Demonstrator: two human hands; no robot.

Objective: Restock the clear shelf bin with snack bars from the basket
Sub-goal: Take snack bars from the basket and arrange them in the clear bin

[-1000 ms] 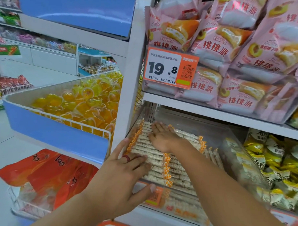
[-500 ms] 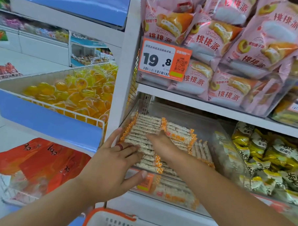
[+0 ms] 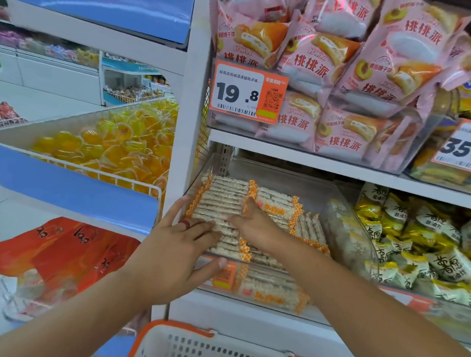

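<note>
Both hands flat in the clear bin (image 3: 343, 210): left hand (image 3: 171, 256) and right hand (image 3: 256, 225) press open-fingered on the snack bars (image 3: 222, 202), levelling them (probably). Next, reach to the basket (image 3: 194, 344) for more.

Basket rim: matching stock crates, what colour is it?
Orange rim on a white basket, head view.

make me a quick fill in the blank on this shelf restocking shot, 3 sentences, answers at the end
1. Both hands rest on the snack bars inside the clear ____.
2. The left hand wears a ____ ring.
3. The price tag under the pink packs reads ____.

Answers: bin; red; 19.8
</note>
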